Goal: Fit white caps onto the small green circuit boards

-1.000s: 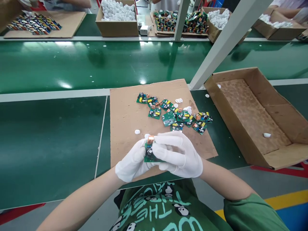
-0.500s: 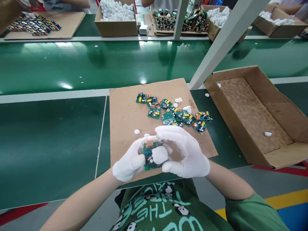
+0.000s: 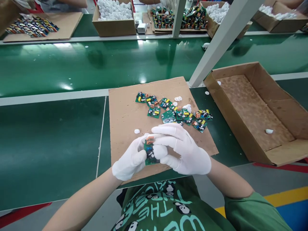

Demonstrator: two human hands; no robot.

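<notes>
Cardboard sheet [image 3: 125, 115] lay flat on a dark green worktable [image 3: 53, 144], with small circuit boards [image 3: 154, 112] clustered across its far right part and a few white discs [image 3: 178, 98] beside them. Past the table's pale edge ran a glossy green strip [image 3: 115, 64], light glaring off it, and a white post [image 3: 221, 43] slanted up from that edge. Across the strip, a co-worker's arm [image 3: 74, 2] showed above another sheet of cardboard [image 3: 69, 27].

Half a second before, the right hand [image 3: 186, 152] had arched open beside a white block [image 3: 159, 151]; now its thumb and fingertips had closed in and pinched the block against the held board [image 3: 149, 157], covering part of both. The left hand [image 3: 131, 160] kept that board's left edge between thumb and fingers, over the near part of the sheet. A dark and white object [image 3: 205, 46] had appeared on the strip by the post.

On the right, an open carton [image 3: 226, 118] held a loose white piece [image 3: 269, 131] on its stained bottom. Across the strip, a box [image 3: 114, 28] was heaped with white pieces [image 3: 115, 11], and two more boxes [image 3: 274, 27] farther right held similar ones.
</notes>
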